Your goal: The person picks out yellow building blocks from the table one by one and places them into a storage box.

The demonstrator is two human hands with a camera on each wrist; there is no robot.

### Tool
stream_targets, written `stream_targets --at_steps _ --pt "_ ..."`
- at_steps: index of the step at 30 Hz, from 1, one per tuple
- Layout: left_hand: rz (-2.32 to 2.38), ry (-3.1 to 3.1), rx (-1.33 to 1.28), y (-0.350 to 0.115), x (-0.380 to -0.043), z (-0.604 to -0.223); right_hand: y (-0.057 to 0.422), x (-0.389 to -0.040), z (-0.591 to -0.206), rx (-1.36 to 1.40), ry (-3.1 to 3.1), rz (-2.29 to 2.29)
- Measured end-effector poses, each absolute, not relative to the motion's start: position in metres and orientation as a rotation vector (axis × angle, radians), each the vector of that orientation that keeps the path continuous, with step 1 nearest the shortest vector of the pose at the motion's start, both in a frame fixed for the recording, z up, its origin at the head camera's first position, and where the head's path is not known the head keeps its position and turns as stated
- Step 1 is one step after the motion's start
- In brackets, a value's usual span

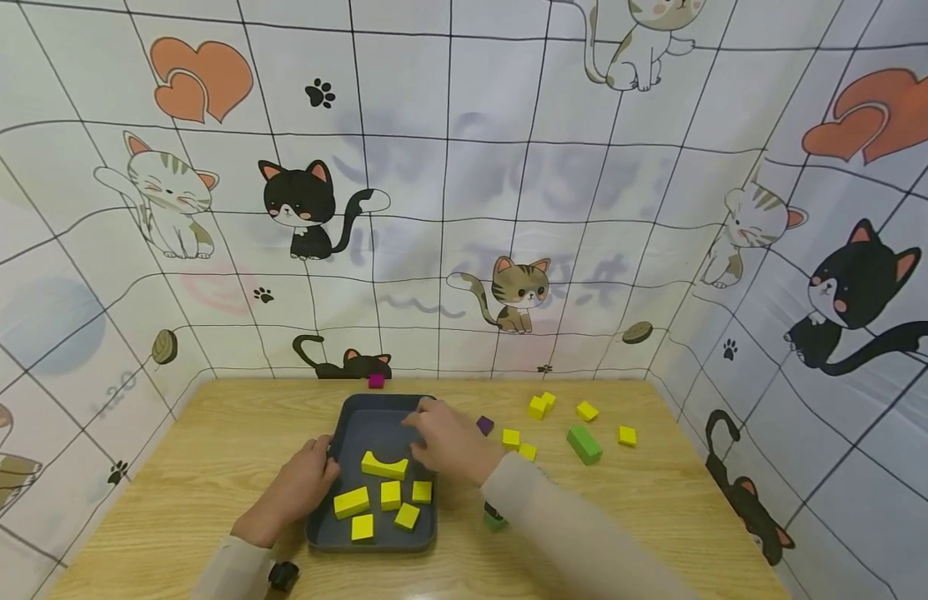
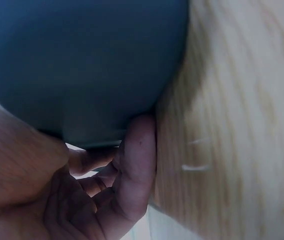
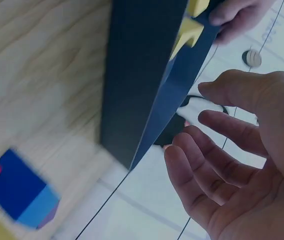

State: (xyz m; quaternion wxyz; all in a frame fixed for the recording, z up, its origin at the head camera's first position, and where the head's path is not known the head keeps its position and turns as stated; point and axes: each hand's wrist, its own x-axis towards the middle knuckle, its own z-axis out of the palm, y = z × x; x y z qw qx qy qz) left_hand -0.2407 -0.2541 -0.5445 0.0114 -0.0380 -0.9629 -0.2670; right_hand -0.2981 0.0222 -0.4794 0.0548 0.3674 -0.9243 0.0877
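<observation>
A dark grey tray [image 1: 381, 543] lies on the wooden table with several yellow blocks in its near half. Among them are an arched yellow block [image 1: 384, 467] and a yellow oblong block [image 1: 351, 502]. My left hand [image 1: 302, 482] grips the tray's left side; the left wrist view shows a finger [image 2: 141, 155] against the tray wall, low by the tabletop. Above the tray's far right part hovers my right hand [image 1: 450, 440]. In the right wrist view its fingers are loosely bent, with nothing between them and the tray's arched block beyond.
Right of the tray stand a green block [image 1: 584, 445], a purple block [image 1: 485, 425] and several yellow cubes [image 1: 627, 436]. A magenta block [image 1: 376, 381] sits at the table's back edge. Blue [image 3: 19, 185] and red blocks show in the right wrist view. A cat-patterned curtain [image 1: 403, 183] surrounds the table.
</observation>
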Motion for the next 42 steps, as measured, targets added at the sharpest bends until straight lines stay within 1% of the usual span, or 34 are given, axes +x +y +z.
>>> stream_targets --at_steps 5,11,26,33,42 --pt "-0.828 -3.001 -0.112 -0.256 -0.239 -0.545 0.046 -0.306 -0.475 1.001 -2.842 0.335" --pt "-0.831 -2.993 -0.112 -0.257 -0.240 -0.546 0.082 -0.324 -0.473 0.905 -2.859 0.385" --pt "-0.829 -3.004 -0.105 -0.255 -0.242 -0.545 0.179 -0.373 -0.490 0.601 -2.930 0.404" --pt "-0.830 -2.998 -0.111 -0.256 -0.243 -0.546 0.197 -0.380 -0.498 0.525 -3.027 0.409" --pt "-0.830 -2.999 -0.122 -0.256 -0.241 -0.545 0.198 -0.382 -0.507 0.532 -3.038 0.422"
